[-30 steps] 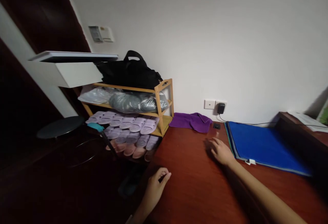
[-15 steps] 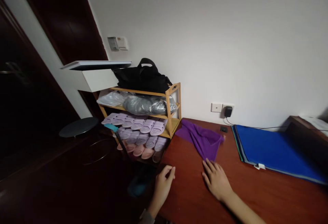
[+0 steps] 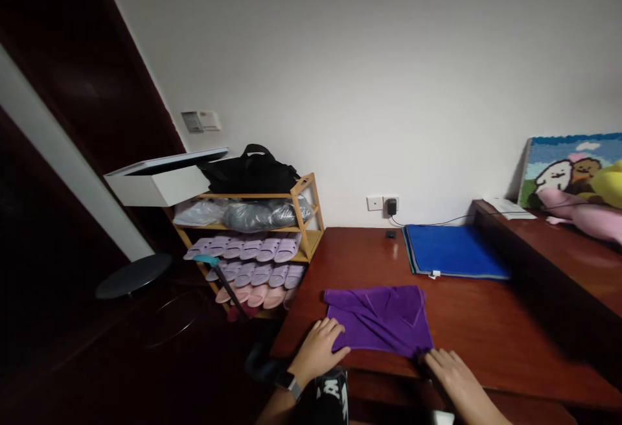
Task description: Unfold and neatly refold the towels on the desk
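Note:
A purple cloth [image 3: 376, 321] lies creased near the front edge of the wooden table, its upper part folded over with a loose corner at the right. My left hand [image 3: 315, 350] is at the cloth's near left corner, fingers and thumb closed on its edge. At the near right corner, my right hand [image 3: 449, 370] has its fingers curled onto the cloth; its thumb is hidden. A watch [image 3: 290, 383] is on my left wrist.
Blue folded mats [image 3: 451, 250] lie at the back of the table [image 3: 340, 260], below a plugged-in black adapter [image 3: 391, 206]. A wooden rack [image 3: 304, 214] with slippers and a black bag stands left. A pink plush toy [image 3: 583, 214] rests on the raised right ledge.
My right hand has drawn the purple cloth from the wall to the table's front edge. My left hand has come onto its near left corner. The view has shifted.

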`<state>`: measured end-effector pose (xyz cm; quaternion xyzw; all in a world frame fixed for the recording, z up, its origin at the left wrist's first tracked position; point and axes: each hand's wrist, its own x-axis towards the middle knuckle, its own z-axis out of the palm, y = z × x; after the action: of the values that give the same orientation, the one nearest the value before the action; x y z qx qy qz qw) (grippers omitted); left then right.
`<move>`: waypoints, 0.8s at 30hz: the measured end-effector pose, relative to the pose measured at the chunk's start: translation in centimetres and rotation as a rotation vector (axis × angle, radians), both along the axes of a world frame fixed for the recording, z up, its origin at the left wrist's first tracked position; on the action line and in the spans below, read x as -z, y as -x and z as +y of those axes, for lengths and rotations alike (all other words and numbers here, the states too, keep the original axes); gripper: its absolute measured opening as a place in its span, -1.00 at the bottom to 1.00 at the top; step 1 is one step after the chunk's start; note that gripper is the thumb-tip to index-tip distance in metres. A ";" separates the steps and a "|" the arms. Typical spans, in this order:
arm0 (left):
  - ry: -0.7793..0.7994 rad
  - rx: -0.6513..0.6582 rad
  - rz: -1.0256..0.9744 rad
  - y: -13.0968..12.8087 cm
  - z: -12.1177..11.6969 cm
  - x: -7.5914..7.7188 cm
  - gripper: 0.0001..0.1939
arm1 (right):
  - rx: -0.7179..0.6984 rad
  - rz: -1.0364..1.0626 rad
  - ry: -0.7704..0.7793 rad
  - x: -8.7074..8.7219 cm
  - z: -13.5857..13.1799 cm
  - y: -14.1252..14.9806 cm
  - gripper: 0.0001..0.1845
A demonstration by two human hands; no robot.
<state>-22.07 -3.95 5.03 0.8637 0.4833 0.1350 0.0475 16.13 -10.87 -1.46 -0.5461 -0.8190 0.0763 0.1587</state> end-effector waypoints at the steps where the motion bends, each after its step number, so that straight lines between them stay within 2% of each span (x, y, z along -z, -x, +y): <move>1: 0.038 0.018 0.027 -0.3 -0.5 -0.5 -0.79 | 0.043 -0.020 -0.038 -0.8 0.0 -0.6 -0.25; 3: 0.120 0.057 0.082 -0.7 -1.3 -1.5 -0.90 | 0.133 -0.039 -0.117 -2.4 0.3 -1.4 -0.27; 5: 0.176 0.080 0.105 -1.2 -1.7 -2.6 -0.89 | 0.186 -0.021 -0.181 -4.1 0.9 -1.8 -0.36; 8: 0.215 0.035 -0.098 -2.7 -1.7 -5.6 -0.87 | 0.204 0.064 -0.257 -7.7 1.9 -0.9 -0.58; 10: 0.241 0.013 -0.375 -4.7 -1.5 -8.8 -0.89 | 0.175 0.173 -0.291 -10.9 2.4 0.6 -0.67; 13: 0.280 0.124 -0.687 -9.3 -1.5 -14.8 -0.84 | 0.042 0.447 -0.257 -16.3 2.4 3.6 -0.71; 16: 0.275 0.219 -0.772 -14.1 -1.9 -20.4 -0.84 | -0.127 0.761 -0.121 -20.8 1.9 6.2 -0.61; 18: 0.247 0.205 -0.797 -16.2 -2.1 -23.0 -0.87 | -0.163 0.918 -0.074 -22.6 1.6 6.9 -0.55; 21: 0.276 0.220 -0.807 -17.3 -2.2 -25.3 -0.84 | -0.128 0.969 -0.131 -24.3 1.7 6.5 -0.56; 24: 0.333 0.278 -0.887 -16.9 -2.6 -26.4 -0.71 | -0.057 0.836 -0.204 -26.1 2.1 5.4 -0.67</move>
<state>-5.14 -6.56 31.41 0.7601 0.3116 0.4027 0.4037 10.78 -8.78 24.64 -0.4269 -0.7023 0.2138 0.5280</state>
